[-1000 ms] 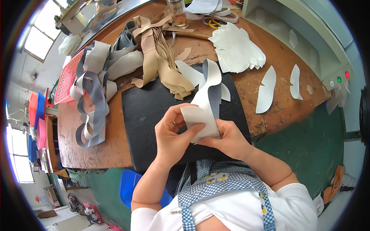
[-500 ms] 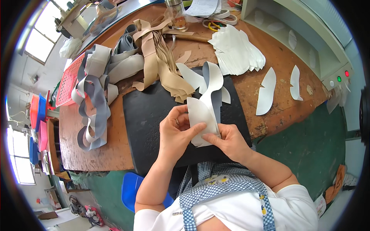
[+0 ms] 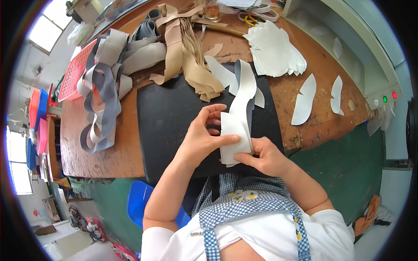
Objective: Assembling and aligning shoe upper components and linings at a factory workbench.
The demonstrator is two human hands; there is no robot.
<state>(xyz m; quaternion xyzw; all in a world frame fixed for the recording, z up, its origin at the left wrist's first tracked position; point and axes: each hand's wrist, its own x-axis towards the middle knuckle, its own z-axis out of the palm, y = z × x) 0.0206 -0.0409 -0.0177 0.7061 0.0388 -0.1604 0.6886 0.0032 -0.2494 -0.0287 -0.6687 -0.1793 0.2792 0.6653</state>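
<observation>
Over the black mat [image 3: 165, 126], I hold a white, leather-like cut piece [image 3: 230, 150] against a long curling strip [image 3: 244, 89], white on one face and grey on the other. My left hand [image 3: 198, 138] has its thumb on the front of the piece, and its fingers reach behind the left edge. Lower down, my right hand [image 3: 264, 157] pinches the lower right edges of piece and strip together. What lies between the layers is hidden. Beyond the strip, another white piece [image 3: 220, 71] rests on the mat.
Tan strips [image 3: 191, 61] and looped grey-white strips [image 3: 102, 87] lie at the left, by a pink basket [image 3: 72, 80]. A stack of white pieces [image 3: 276, 50] sits at the back right, near two single pieces [image 3: 305, 100] and a lit grey box [image 3: 374, 82].
The left fingers have loosened and spread behind the piece, with the index finger lifted. Piece and strip appear slightly further right, and the whole view has shifted a little.
</observation>
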